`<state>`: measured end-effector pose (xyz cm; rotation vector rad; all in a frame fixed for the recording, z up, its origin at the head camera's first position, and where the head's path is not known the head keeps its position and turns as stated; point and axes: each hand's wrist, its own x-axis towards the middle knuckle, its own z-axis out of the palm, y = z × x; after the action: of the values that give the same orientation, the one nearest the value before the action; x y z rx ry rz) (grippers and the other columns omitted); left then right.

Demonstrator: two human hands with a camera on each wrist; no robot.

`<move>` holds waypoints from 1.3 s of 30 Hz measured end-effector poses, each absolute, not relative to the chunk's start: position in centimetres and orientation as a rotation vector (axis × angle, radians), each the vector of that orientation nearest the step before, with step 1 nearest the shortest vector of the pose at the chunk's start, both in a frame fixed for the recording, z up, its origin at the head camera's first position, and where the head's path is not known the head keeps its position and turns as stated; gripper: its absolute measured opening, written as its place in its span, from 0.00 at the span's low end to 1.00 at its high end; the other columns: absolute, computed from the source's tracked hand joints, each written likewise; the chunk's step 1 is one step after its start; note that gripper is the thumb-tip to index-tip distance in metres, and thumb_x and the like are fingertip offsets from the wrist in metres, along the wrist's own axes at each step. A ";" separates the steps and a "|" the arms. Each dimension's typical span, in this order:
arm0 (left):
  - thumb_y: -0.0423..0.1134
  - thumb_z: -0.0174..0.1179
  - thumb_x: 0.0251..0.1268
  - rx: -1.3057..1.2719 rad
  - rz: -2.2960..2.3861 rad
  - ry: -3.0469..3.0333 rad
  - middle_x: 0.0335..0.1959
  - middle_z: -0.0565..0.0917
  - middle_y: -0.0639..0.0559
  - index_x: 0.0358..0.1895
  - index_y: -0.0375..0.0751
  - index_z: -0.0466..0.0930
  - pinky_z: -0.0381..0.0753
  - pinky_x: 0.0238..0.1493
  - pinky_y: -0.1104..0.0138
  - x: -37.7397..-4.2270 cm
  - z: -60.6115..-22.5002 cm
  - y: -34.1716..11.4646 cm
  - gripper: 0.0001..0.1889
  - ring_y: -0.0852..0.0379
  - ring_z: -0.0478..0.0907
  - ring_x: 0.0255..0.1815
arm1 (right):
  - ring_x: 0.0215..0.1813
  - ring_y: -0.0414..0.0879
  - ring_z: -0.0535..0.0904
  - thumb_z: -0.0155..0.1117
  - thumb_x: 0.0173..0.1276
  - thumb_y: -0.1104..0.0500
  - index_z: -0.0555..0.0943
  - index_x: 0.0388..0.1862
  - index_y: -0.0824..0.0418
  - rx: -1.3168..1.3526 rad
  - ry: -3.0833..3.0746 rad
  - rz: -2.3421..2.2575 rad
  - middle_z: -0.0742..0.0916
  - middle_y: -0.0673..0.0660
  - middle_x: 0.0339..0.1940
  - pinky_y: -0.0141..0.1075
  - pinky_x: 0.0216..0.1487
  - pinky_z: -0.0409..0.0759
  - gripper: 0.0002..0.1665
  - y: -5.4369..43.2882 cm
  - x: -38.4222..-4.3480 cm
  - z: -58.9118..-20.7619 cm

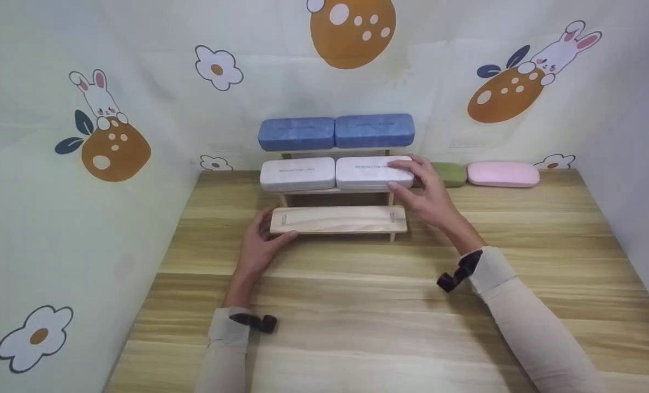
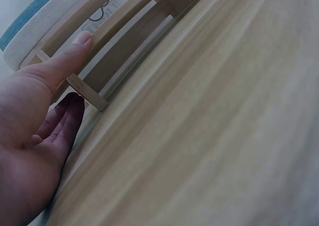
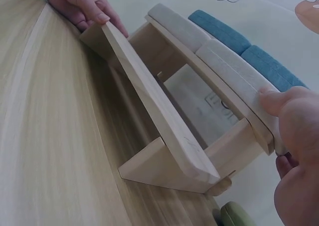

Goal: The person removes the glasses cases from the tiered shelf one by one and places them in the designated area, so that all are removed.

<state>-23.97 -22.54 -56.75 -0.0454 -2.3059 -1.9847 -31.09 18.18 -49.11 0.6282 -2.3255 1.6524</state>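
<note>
A three-tier wooden display stand point(image 1: 338, 221) stands on the table, its lowest shelf bare. Two blue glasses cases point(image 1: 297, 139) lie end to end along the top tier. On the middle tier are a left white glasses case point(image 1: 297, 179) and a right white glasses case point(image 1: 363, 179). My right hand point(image 1: 433, 196) holds the outer end of the right one between thumb and fingers; the case sits level on the shelf. With thumb on the front edge and fingers round the end, my left hand point(image 1: 257, 245) grips the lowest shelf's left side.
A green glasses case point(image 1: 448, 174), partly behind my right hand, and a pink glasses case point(image 1: 503, 173) lie right of the stand by the back wall. Patterned cloth point(image 1: 166, 109) covers the walls at the back and sides. Wood-grain tabletop point(image 1: 357, 305) stretches in front.
</note>
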 end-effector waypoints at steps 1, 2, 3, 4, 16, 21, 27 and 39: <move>0.45 0.85 0.57 -0.044 -1.981 -2.308 0.74 0.79 0.47 0.80 0.46 0.69 0.81 0.70 0.66 -24.0 -56.7 -22.5 0.48 0.50 0.79 0.72 | 0.80 0.50 0.67 0.77 0.73 0.58 0.86 0.67 0.51 0.623 -2.333 1.646 0.76 0.59 0.77 0.33 0.78 0.71 0.24 18.2 -31.0 -49.1; 0.45 0.85 0.57 -0.042 -1.975 -2.312 0.74 0.79 0.47 0.80 0.46 0.69 0.81 0.71 0.66 -24.0 -56.7 -22.5 0.48 0.50 0.79 0.72 | 0.81 0.50 0.67 0.77 0.73 0.56 0.87 0.66 0.50 0.621 -2.336 1.641 0.76 0.59 0.77 0.37 0.79 0.70 0.24 18.3 -30.9 -49.0; 0.46 0.85 0.57 -0.041 -1.967 -2.317 0.74 0.79 0.47 0.80 0.46 0.69 0.81 0.71 0.65 -24.0 -56.7 -22.5 0.48 0.51 0.79 0.73 | 0.82 0.50 0.66 0.77 0.73 0.56 0.87 0.66 0.49 0.621 -2.338 1.633 0.76 0.58 0.77 0.40 0.81 0.69 0.23 18.3 -30.9 -49.0; 0.46 0.85 0.56 -0.040 -1.961 -2.320 0.74 0.79 0.48 0.80 0.45 0.69 0.81 0.72 0.64 -23.9 -56.7 -22.5 0.49 0.51 0.79 0.73 | 0.83 0.51 0.65 0.77 0.73 0.55 0.87 0.66 0.48 0.622 -2.336 1.625 0.77 0.58 0.77 0.43 0.82 0.68 0.23 18.4 -30.8 -49.0; 0.46 0.85 0.56 -0.033 -1.990 -2.314 0.75 0.78 0.47 0.82 0.45 0.67 0.78 0.76 0.57 -23.9 -56.6 -22.4 0.51 0.49 0.78 0.73 | 0.74 0.49 0.70 0.76 0.72 0.65 0.86 0.66 0.59 0.563 -2.243 1.685 0.75 0.64 0.76 0.24 0.70 0.72 0.24 19.8 -29.6 -49.9; 0.44 0.85 0.57 -0.035 -1.989 -2.304 0.73 0.80 0.46 0.81 0.43 0.68 0.82 0.69 0.67 -23.9 -56.6 -22.4 0.49 0.49 0.79 0.71 | 0.79 0.51 0.70 0.75 0.73 0.66 0.76 0.77 0.62 0.520 -2.213 1.812 0.72 0.64 0.79 0.25 0.79 0.69 0.35 21.0 -28.9 -49.9; 0.41 0.84 0.58 -0.045 -2.003 -2.282 0.72 0.80 0.44 0.80 0.38 0.67 0.82 0.66 0.71 -24.0 -56.6 -22.4 0.48 0.48 0.79 0.71 | 0.87 0.53 0.63 0.76 0.73 0.63 0.59 0.88 0.64 0.396 -2.184 1.971 0.66 0.64 0.87 0.35 0.87 0.63 0.51 22.5 -28.3 -50.0; 0.44 0.85 0.56 -0.039 -1.982 -2.299 0.73 0.80 0.46 0.81 0.39 0.66 0.82 0.72 0.65 -23.9 -56.6 -22.5 0.51 0.49 0.80 0.72 | 0.76 0.45 0.74 0.81 0.66 0.67 0.69 0.81 0.68 0.334 -2.118 2.016 0.76 0.65 0.78 0.24 0.75 0.75 0.47 24.2 -27.8 -51.0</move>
<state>-23.90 -22.45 -56.57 -0.0389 -2.2993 -1.9823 -27.77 24.20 -50.98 0.3344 -2.1181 2.0157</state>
